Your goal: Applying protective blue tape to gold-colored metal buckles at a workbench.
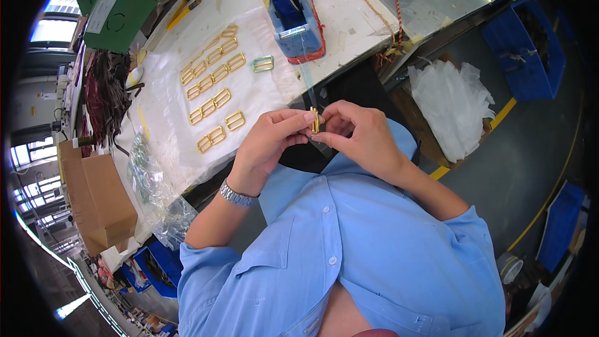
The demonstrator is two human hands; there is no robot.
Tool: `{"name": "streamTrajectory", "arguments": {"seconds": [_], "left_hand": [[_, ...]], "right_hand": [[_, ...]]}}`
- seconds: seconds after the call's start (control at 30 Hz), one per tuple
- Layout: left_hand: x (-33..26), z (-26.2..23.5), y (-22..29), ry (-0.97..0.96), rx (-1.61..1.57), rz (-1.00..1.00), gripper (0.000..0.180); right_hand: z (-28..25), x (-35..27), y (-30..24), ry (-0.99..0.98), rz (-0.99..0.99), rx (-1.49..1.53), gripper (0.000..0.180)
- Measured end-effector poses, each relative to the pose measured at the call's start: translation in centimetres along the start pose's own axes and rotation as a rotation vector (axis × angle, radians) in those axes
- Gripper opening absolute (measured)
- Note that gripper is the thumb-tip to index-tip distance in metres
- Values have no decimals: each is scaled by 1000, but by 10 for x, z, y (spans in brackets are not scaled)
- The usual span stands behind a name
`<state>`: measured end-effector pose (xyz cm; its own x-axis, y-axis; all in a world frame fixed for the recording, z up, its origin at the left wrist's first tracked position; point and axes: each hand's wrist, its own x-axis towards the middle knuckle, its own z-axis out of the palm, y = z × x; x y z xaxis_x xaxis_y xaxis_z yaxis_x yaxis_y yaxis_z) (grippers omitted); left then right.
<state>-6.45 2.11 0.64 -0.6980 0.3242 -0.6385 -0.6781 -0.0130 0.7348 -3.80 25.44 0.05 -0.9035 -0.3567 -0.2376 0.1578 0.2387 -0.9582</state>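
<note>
In front of my shirt, my left hand [274,135] pinches a small gold slide buckle [315,122], turned edge-on, between thumb and fingers. My right hand [365,134] is closed at the other side of it, thumb and fingertips at the buckle's edge. What looks like clear tape lies around the fingertips; its exact path is hard to make out. Above the hands stands a blue tape dispenser [296,34] with a blue roll. Rows of gold slide buckles [215,72] lie on a white sheet [171,122] at the left. One buckle in clear-green wrap [262,64] lies near the dispenser.
A yellow-handled tool [180,14] lies at the table's far side, by a green box [118,6]. Clear plastic bags [156,193] and a cardboard box [97,196] are at the left. On the right, a carton holds white bags [450,103]; beyond it stands a blue bin [524,47].
</note>
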Motion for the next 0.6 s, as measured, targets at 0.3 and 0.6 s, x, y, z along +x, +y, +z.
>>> {"name": "streamTrajectory", "arguments": {"seconds": [0.3,0.6], "left_hand": [[10,-3,23,-71,-60,-208,29],[13,0,21,-69,-154,-247,27]], "right_hand": [[12,18,17,27,-174,357,67],[17,19,16,99,-162,288,64]]}}
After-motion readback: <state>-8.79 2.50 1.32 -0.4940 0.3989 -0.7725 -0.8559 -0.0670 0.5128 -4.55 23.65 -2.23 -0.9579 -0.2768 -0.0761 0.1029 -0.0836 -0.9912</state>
